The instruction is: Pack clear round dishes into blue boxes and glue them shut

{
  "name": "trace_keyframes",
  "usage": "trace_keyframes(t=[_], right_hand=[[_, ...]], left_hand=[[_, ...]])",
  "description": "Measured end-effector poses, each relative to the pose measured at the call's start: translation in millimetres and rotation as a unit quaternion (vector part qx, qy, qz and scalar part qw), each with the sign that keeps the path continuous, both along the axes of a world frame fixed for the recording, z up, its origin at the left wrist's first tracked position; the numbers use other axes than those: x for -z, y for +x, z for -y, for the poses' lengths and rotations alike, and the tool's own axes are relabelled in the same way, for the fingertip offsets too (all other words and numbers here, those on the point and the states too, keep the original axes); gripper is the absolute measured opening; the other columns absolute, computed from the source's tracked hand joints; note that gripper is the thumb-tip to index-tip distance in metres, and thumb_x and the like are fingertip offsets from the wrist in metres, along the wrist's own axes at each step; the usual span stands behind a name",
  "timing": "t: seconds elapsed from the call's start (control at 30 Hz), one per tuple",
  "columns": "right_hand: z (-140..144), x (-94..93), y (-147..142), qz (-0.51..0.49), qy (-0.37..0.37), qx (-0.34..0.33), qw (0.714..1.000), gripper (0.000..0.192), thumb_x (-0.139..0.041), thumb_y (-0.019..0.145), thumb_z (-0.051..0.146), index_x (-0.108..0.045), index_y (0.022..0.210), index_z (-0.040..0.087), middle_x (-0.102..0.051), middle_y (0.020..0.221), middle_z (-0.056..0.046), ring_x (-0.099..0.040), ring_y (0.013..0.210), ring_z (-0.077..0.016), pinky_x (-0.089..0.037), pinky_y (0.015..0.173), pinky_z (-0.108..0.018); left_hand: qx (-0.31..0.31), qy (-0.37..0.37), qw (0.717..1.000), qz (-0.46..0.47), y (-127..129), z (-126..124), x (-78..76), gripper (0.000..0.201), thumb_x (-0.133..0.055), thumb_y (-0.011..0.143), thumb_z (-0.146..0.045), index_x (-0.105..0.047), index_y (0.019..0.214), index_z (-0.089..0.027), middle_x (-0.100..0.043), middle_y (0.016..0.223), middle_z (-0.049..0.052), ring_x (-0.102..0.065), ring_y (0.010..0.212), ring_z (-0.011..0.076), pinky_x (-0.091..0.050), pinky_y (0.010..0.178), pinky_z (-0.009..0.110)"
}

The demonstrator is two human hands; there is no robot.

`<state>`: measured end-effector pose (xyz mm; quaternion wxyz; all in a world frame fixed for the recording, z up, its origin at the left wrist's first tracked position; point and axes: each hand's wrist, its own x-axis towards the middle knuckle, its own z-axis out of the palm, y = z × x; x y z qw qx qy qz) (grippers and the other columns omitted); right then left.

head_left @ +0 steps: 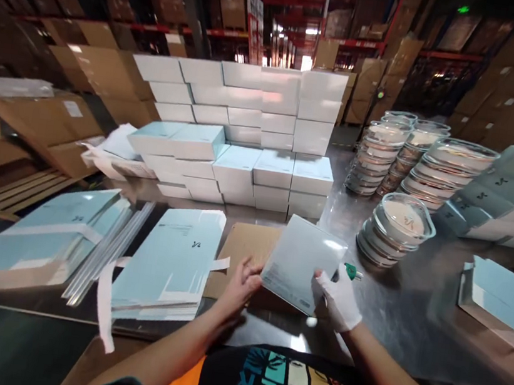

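Observation:
A pale blue-white flat box (304,262) with fine print near its lower edge is tilted in front of me, between my hands. My left hand (245,282) is bare, its curled fingers against the box's left edge. On the right edge, my right hand (340,301) wears a white glove with bare fingertips and grips the box. A small green and silver thing like a marker (353,272) sticks out beyond that hand; how it is held is hidden. Under the box lies brown cardboard (248,242).
Flat light blue cartons (172,257) and a strapped bundle (53,229) lie left, with clear strips (112,249) between. White boxes (243,115) form a wall ahead. Stacked glass dishes (394,229) stand on the metal table (392,317); an open blue box (508,301) sits far right.

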<state>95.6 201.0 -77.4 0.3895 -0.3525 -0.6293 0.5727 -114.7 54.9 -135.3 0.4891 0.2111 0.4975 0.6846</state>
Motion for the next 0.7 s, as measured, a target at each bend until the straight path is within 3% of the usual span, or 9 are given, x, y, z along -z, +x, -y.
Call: trace_keyframes(t=[0.1, 0.2, 0.27, 0.33, 0.4, 0.5, 0.6, 0.7], right_hand=[[-2, -6.8, -8, -0.054, 0.014, -0.056, 0.997, 0.093, -0.085, 0.078, 0.077, -0.06, 0.149, 0.022, -0.074, 0.143, -0.019, -0.071, 0.131, -0.0369, -0.056, 0.118, -0.054], [-3, -3.0, -5, -0.049, 0.021, -0.121, 0.991, 0.11, -0.084, 0.077, 0.082, -0.047, 0.164, 0.026, -0.058, 0.165, -0.022, -0.063, 0.146, -0.0374, -0.052, 0.123, -0.056], [-5, 4.1, 4, -0.005, 0.028, -0.135, 0.99, 0.11, -0.084, 0.079, 0.079, -0.045, 0.167, 0.026, -0.05, 0.172, -0.023, -0.061, 0.149, -0.0385, -0.05, 0.124, -0.06], [-5, 13.1, 14, 0.053, 0.041, -0.132, 0.989, 0.104, -0.086, 0.078, 0.075, -0.052, 0.163, 0.024, -0.053, 0.169, -0.024, -0.065, 0.143, -0.0403, -0.051, 0.123, -0.062], [-2, 23.5, 20, 0.1, 0.032, -0.133, 0.986, 0.093, -0.084, 0.079, 0.072, -0.062, 0.154, 0.022, -0.066, 0.155, -0.023, -0.072, 0.131, -0.0408, -0.058, 0.115, -0.061], [8, 41.4, 18, 0.127, -0.012, -0.145, 0.981, 0.074, -0.08, 0.079, 0.064, -0.072, 0.138, 0.019, -0.08, 0.124, -0.019, -0.078, 0.119, -0.0402, -0.063, 0.107, -0.056], [17, 57.5, 10, 0.134, -0.013, -0.146, 0.98, 0.056, -0.08, 0.074, 0.054, -0.076, 0.119, 0.021, -0.082, 0.113, -0.017, -0.08, 0.114, -0.0384, -0.062, 0.11, -0.058], [17, 65.2, 7, 0.142, -0.015, -0.15, 0.978, 0.046, -0.078, 0.075, 0.051, -0.075, 0.112, 0.024, -0.082, 0.117, -0.015, -0.08, 0.117, -0.0368, -0.06, 0.113, -0.059]], left_hand=[[0.031, 0.002, 0.995, 0.095, 12, -11, -13.8, 0.094, -0.108, 0.058, -0.056, -0.069, 0.135, -0.02, -0.076, 0.137, 0.018, -0.072, 0.13, 0.0371, -0.055, 0.117, 0.048], [-0.052, -0.001, 0.991, 0.121, 1, -38, -44.0, 0.067, -0.108, 0.056, -0.044, -0.076, 0.107, -0.016, -0.082, 0.114, 0.015, -0.079, 0.109, 0.0331, -0.064, 0.102, 0.043], [-0.111, 0.018, 0.988, 0.102, -26, -62, -70.9, 0.052, -0.103, 0.065, -0.035, -0.075, 0.105, -0.017, -0.082, 0.105, 0.011, -0.079, 0.093, 0.0273, -0.067, 0.089, 0.039], [-0.138, 0.029, 0.986, 0.084, -67, -89, -100.9, 0.039, -0.096, 0.077, -0.033, -0.072, 0.104, -0.018, -0.079, 0.095, 0.006, -0.076, 0.08, 0.0217, -0.066, 0.079, 0.034], [-0.164, 0.03, 0.984, 0.069, -113, -113, -130.7, 0.033, -0.089, 0.089, -0.039, -0.071, 0.107, -0.018, -0.076, 0.091, 0.005, -0.072, 0.073, 0.0188, -0.065, 0.074, 0.032], [-0.201, 0.015, 0.978, 0.053, -173, -138, -165.8, 0.044, -0.081, 0.096, -0.053, -0.069, 0.122, -0.019, -0.073, 0.096, 0.008, -0.071, 0.08, 0.02, -0.066, 0.079, 0.034], [-0.219, -0.012, 0.975, 0.026, -208, -144, -178.0, 0.053, -0.069, 0.104, -0.059, -0.062, 0.137, -0.018, -0.07, 0.104, 0.011, -0.073, 0.09, 0.0219, -0.067, 0.083, 0.035], [-0.229, -0.059, 0.971, -0.043, -219, -131, -163.4, 0.054, -0.051, 0.112, -0.057, -0.051, 0.149, -0.017, -0.068, 0.109, 0.013, -0.075, 0.095, 0.0204, -0.066, 0.085, 0.03]])
